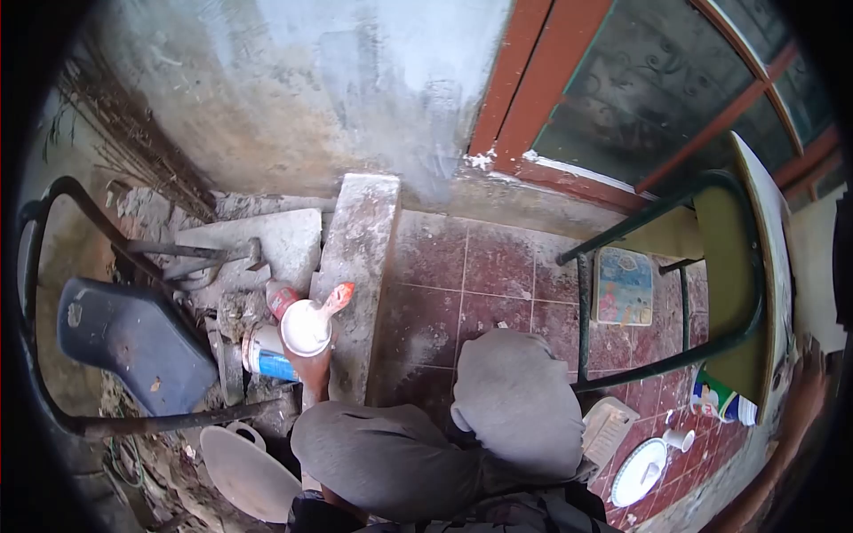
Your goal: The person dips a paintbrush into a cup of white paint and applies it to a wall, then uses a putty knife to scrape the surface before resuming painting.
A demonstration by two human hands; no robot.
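Note:
My left hand [311,371] is closed around a small tub of white paint [306,329], left of my bent knees. A paintbrush [337,299] with an orange-red handle end leans out over the tub's rim; its bristle end is at the white paint. Just behind the tub is a red-labelled bottle [281,298], and below it lies a white and blue paint can [267,354]. At the far right, my right hand [807,377] is up against the pale board of an overturned desk [775,266]. Its fingers look stretched out along the board, partly in shadow.
A patchily painted wall [355,98] and red-framed door [551,80] stand ahead. A concrete ledge [360,258] borders the red tiles [498,306]. Left lies a broken chair [133,346]. A blue-topped box [624,284], white plate [638,473] and white cup [679,439] are on the right.

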